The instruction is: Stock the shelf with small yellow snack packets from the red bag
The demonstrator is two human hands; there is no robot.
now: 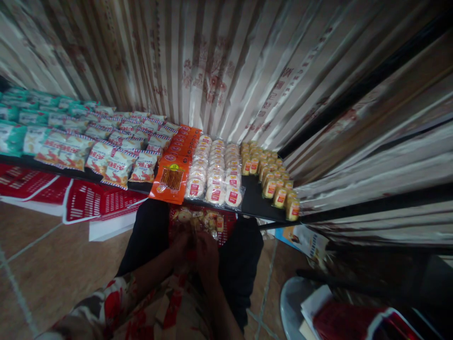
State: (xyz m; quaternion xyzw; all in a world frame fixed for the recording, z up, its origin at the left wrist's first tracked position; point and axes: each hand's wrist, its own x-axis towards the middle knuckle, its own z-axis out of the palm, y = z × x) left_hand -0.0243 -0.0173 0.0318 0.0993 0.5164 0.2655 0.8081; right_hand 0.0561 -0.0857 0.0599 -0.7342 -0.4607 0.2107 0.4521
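Observation:
Low in my lap, my left hand (180,243) and my right hand (207,250) are close together over a red basket (228,231). The fingers of both look bent inward, but dim light hides what they hold. In the basket beyond them lie small wrapped snacks, among them a round pale cracker pack (184,216) and a yellowish pack (220,223). On the black shelf (255,196) above stand rows of round white cracker packs (215,193), orange snack bags (170,177) and small yellow packs (280,197).
White-and-blue chip bags (118,167) and teal bags (10,137) fill the shelf's left side. Red baskets (85,200) sit beneath it. A pleated patterned curtain (226,66) hangs behind. At lower right is a grey stool (292,302) with papers and a red item on it.

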